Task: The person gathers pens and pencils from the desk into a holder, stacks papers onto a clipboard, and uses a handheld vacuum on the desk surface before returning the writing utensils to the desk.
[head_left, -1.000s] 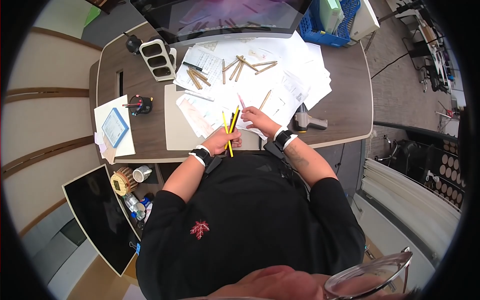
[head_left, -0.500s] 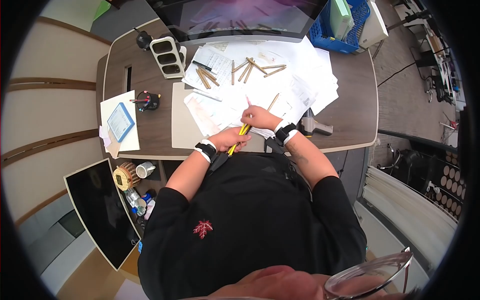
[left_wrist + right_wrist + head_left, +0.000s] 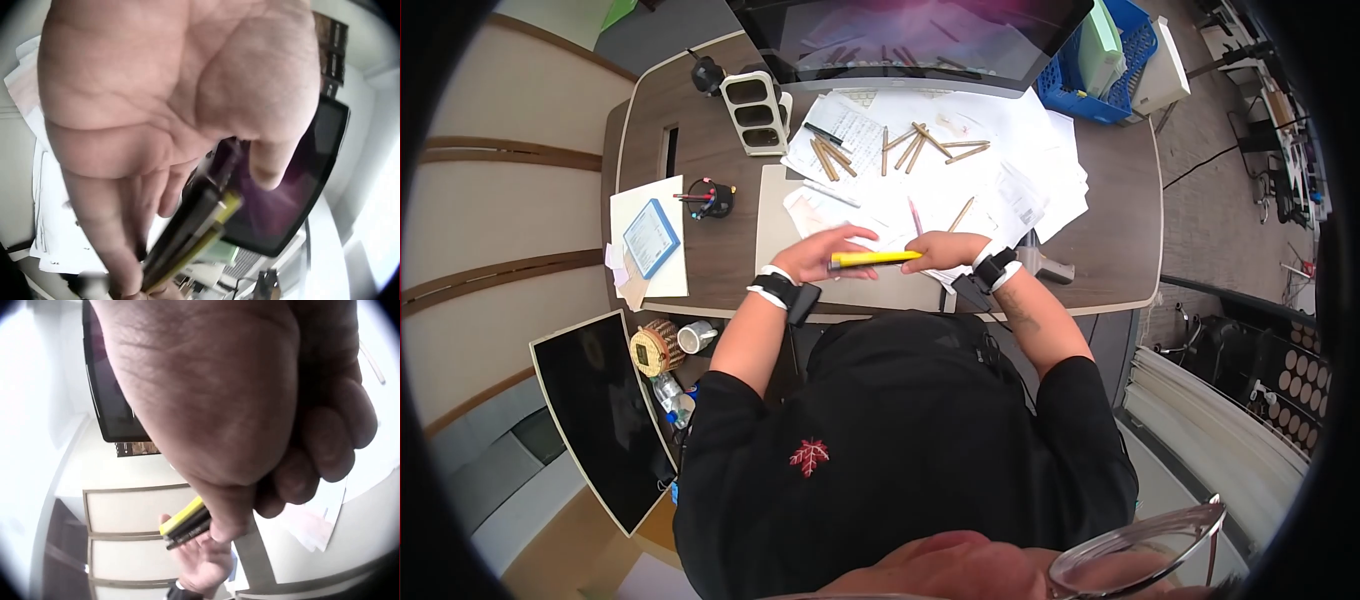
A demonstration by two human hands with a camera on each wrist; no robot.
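Observation:
The right hand (image 3: pixel 947 250) pinches a small bundle of yellow and black pencils (image 3: pixel 874 259) by one end, held sideways above the papers. In the right wrist view its thumb presses on the bundle (image 3: pixel 187 524) and the other fingers are curled. The left hand (image 3: pixel 825 254) is spread around the bundle's other end, palm towards it. In the left wrist view the left hand (image 3: pixel 181 94) has its thumb apart from the pencils (image 3: pixel 190 234); whether its fingertips touch them is unclear.
Several brown pencils (image 3: pixel 916 147) lie on spread papers (image 3: pixel 1040 150) below a monitor (image 3: pixel 920 45). At the left stand a white holder (image 3: pixel 756 115) and a pen cup (image 3: pixel 718 198). A grey device (image 3: pixel 1055 268) and a blue basket (image 3: pixel 1135 50) are at the right.
The left hand has moved left and opened from its grip on the pencils. The bundle has swung from steep to nearly level, now held by the right hand.

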